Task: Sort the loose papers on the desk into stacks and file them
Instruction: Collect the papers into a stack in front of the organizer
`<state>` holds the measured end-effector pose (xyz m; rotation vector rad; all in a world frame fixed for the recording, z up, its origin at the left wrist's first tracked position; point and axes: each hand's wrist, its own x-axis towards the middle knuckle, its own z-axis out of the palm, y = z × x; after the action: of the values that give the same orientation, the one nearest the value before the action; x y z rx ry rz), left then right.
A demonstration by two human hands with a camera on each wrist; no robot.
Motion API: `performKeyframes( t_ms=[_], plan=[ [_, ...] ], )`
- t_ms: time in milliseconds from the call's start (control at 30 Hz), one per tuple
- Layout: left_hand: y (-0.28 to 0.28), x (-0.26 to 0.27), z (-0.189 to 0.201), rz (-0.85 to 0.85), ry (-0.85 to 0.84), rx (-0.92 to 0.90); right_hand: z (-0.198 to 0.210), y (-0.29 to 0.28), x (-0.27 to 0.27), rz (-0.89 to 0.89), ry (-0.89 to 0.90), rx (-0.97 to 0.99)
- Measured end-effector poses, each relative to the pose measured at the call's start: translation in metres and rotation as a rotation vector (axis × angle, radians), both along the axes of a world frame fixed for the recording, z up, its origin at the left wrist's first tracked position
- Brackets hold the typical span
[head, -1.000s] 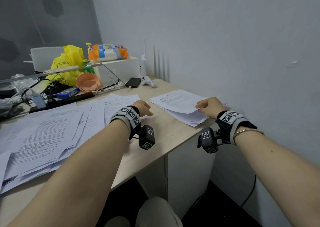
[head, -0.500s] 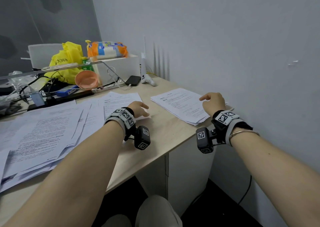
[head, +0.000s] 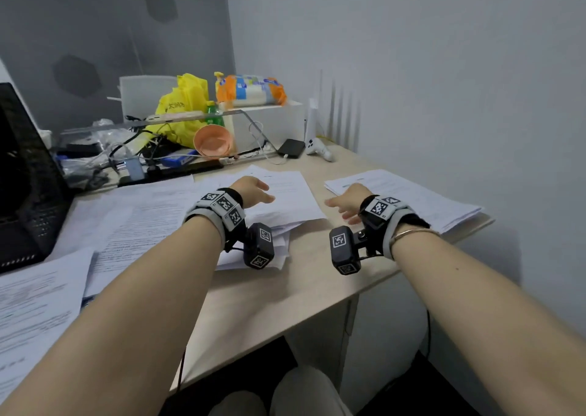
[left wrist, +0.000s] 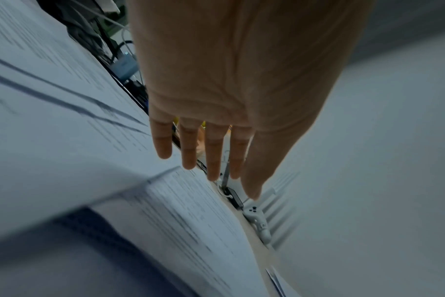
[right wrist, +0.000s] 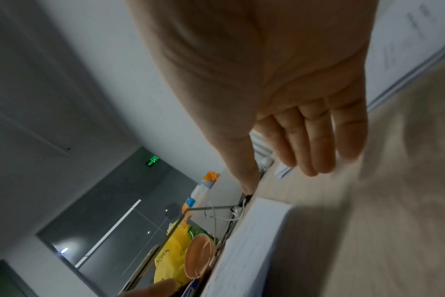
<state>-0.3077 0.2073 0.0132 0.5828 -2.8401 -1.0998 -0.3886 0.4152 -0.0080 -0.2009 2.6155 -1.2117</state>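
Note:
Loose printed sheets (head: 136, 225) lie spread over the left half of the desk. A smaller pile (head: 291, 200) sits in the middle, and a squared stack (head: 412, 190) lies at the right edge by the wall. My left hand (head: 260, 193) is over the middle pile with straight fingers (left wrist: 188, 152) and holds nothing; I cannot tell if it touches the paper. My right hand (head: 339, 203) hovers flat over bare desk between the pile and the right stack. Its fingers (right wrist: 315, 144) are straight and empty.
An open black laptop (head: 22, 177) stands at the left. At the back are cables, an orange bowl (head: 212, 139), a yellow bag (head: 184, 104), a white box (head: 269, 124), a black device (head: 290, 148) and a white controller (head: 318, 149). The desk's front edge (head: 285, 304) is bare wood.
My right hand has come off the right stack and moved left over bare desk, fingers now straight. My left hand has stayed at the middle pile. The head view has turned left.

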Motion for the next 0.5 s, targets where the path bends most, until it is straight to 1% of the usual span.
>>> performKeyframes(
  t_ms=[67,133,300,433,500],
  plan=[
    [-0.010,0.006,0.000,0.024,-0.040,-0.017,-0.009,-0.010,-0.001,0.010,-0.074,-0.026],
    [-0.021,0.012,-0.002,0.045,-0.080,-0.037,-0.015,-0.020,-0.004,0.019,-0.093,-0.019],
    [-0.036,0.021,-0.008,0.065,-0.162,-0.031,-0.019,-0.041,-0.011,0.043,0.004,0.077],
    [-0.041,0.023,-0.013,0.066,-0.204,-0.037,-0.020,-0.046,-0.015,0.067,0.068,0.207],
    [-0.041,0.024,-0.014,0.059,-0.217,-0.055,-0.021,-0.044,-0.016,0.060,0.119,0.217]
  ],
)
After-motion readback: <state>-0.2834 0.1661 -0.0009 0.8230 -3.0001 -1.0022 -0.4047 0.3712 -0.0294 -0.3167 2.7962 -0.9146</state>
